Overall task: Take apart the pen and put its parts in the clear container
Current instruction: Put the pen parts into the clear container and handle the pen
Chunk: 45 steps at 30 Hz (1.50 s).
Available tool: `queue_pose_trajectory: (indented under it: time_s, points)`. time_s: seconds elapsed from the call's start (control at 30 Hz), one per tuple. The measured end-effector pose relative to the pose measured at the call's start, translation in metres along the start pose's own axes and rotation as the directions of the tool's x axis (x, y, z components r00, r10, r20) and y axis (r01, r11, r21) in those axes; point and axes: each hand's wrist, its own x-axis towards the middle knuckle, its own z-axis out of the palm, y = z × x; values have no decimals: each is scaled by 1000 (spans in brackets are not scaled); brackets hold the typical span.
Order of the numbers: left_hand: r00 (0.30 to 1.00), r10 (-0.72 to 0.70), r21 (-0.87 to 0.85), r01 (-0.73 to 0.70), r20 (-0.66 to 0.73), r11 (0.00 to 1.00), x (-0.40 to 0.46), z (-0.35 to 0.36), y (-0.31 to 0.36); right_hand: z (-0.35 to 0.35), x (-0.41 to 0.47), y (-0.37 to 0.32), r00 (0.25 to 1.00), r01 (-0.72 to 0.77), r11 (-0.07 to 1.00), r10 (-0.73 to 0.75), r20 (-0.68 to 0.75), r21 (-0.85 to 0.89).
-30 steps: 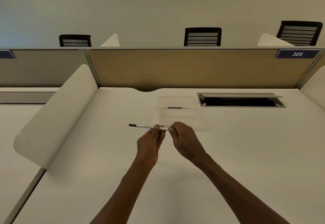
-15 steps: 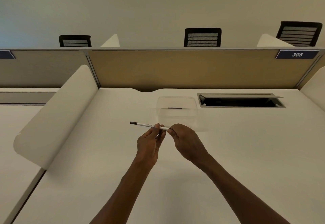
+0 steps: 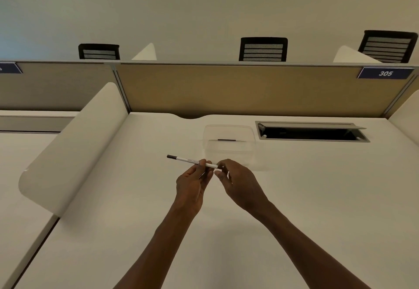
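Note:
A thin white pen with a dark left end is held level above the white desk. My left hand pinches its barrel near the middle. My right hand pinches the pen's dark right tip between thumb and fingers. The clear container stands on the desk just behind my hands, and a short dark pen part lies inside it near the back wall.
An open cable hatch is sunk in the desk right of the container. A tan partition runs along the back. A curved white divider stands at the left. Black chair backs show beyond the partition.
Both hands and the pen have risen slightly and drifted a little right. My right hand's fingers have shifted at the pen's right end, which now shows a dark tip.

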Motion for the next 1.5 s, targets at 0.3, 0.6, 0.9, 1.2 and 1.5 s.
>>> queue_pose_trajectory:
  time_s: [0.3, 0.6, 0.9, 1.2, 1.5]
  points:
    - [1000, -15, -13, 15, 1, 1000, 3, 2, -2, -5, 0, 3, 998, 56, 993, -57, -9, -102]
    - [1000, -2, -8, 2, 28, 1000, 3, 0, -4, 1, 8, -7, 947, -322, 819, 287, 147, 475]
    - [1000, 3, -16, -3, 25, 1000, 5, -1, -1, -8, 3, 2, 970, 230, 913, -244, 2, -336]
    - [998, 17, -29, -15, 65, 999, 4, -1, 1, -2, 11, -22, 870, -482, 706, 453, 192, 519]
    - [998, 31, -10, -30, 56, 999, 1, -2, 0, -18, 14, -27, 624, -760, 221, 510, 592, 611]
